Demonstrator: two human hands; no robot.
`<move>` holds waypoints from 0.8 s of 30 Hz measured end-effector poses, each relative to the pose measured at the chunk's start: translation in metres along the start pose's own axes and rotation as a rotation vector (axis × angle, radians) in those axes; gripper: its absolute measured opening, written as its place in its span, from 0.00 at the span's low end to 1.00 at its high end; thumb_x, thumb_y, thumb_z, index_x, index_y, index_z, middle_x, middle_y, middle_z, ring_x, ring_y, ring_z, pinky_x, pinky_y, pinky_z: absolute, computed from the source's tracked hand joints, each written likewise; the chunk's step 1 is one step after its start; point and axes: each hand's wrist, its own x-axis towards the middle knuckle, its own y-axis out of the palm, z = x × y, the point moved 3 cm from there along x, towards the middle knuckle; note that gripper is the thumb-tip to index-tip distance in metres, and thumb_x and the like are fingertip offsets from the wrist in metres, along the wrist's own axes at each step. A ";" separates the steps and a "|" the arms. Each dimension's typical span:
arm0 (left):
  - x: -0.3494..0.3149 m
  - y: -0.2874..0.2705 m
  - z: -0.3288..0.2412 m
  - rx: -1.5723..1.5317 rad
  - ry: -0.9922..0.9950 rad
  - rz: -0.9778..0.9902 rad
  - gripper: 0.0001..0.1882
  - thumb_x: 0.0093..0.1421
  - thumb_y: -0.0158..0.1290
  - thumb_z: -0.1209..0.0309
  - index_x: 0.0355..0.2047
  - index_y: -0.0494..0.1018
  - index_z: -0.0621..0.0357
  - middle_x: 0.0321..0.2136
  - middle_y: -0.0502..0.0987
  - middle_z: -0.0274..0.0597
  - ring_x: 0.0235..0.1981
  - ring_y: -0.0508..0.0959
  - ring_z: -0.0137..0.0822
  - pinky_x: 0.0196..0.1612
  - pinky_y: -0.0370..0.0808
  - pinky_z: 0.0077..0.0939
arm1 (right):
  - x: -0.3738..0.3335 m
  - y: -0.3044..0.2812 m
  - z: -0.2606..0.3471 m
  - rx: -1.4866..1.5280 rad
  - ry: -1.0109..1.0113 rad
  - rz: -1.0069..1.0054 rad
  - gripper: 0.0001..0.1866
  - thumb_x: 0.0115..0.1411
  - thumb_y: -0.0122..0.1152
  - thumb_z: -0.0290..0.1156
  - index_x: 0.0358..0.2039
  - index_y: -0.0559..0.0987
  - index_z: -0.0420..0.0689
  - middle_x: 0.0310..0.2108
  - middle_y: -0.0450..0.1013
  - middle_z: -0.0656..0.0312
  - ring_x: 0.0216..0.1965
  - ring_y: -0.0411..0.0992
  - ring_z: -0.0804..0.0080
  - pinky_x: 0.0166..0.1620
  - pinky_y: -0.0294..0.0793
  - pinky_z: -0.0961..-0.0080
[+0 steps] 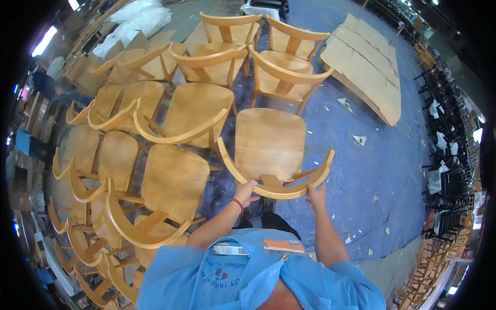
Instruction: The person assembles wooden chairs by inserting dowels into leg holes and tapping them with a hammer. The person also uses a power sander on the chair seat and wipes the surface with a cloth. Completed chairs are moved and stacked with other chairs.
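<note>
A light wooden chair stands upright before me, its curved backrest towards my body and its seat facing away. My left hand, with a red bracelet at the wrist, is closed on the left part of the backrest. On the right part of the same rail, my right hand grips with its fingers curled around the wood. The chair's legs are mostly hidden under the seat. Close on the left is another wooden chair of the same kind, its backrest near my left forearm.
Several matching chairs stand in rows on the left, and facing chairs are just ahead. Flattened cardboard lies on the blue floor sheet at the far right. Dark chairs line the right side. People are at the far left.
</note>
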 end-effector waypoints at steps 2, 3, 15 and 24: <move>0.007 0.013 -0.005 -0.006 -0.026 0.009 0.32 0.55 0.51 0.74 0.59 0.52 0.50 0.57 0.62 0.47 0.58 0.67 0.53 0.52 0.67 0.70 | 0.033 -0.007 0.006 0.124 0.014 0.043 0.34 0.50 0.59 0.31 0.59 0.61 0.48 0.44 0.72 0.51 0.38 0.77 0.53 0.37 0.78 0.49; 0.009 0.017 -0.010 -0.008 -0.032 0.006 0.32 0.55 0.51 0.75 0.59 0.52 0.50 0.57 0.62 0.47 0.57 0.67 0.53 0.52 0.68 0.70 | 0.051 -0.008 0.010 0.189 0.019 0.075 0.32 0.50 0.58 0.28 0.58 0.62 0.48 0.43 0.73 0.52 0.36 0.77 0.54 0.33 0.79 0.50; 0.007 0.033 -0.054 0.058 0.007 -0.081 0.26 0.56 0.50 0.76 0.55 0.57 0.57 0.46 0.72 0.50 0.48 0.76 0.52 0.50 0.74 0.59 | 0.086 -0.003 0.019 0.317 0.070 0.191 0.28 0.49 0.52 0.21 0.52 0.62 0.50 0.40 0.71 0.50 0.33 0.78 0.51 0.28 0.82 0.47; 0.042 0.029 -0.076 0.022 0.028 -0.012 0.33 0.54 0.50 0.78 0.60 0.54 0.50 0.50 0.69 0.49 0.51 0.74 0.54 0.52 0.71 0.64 | 0.094 0.010 0.032 0.459 -0.004 0.216 0.26 0.50 0.53 0.21 0.52 0.61 0.45 0.41 0.71 0.47 0.34 0.78 0.48 0.30 0.83 0.47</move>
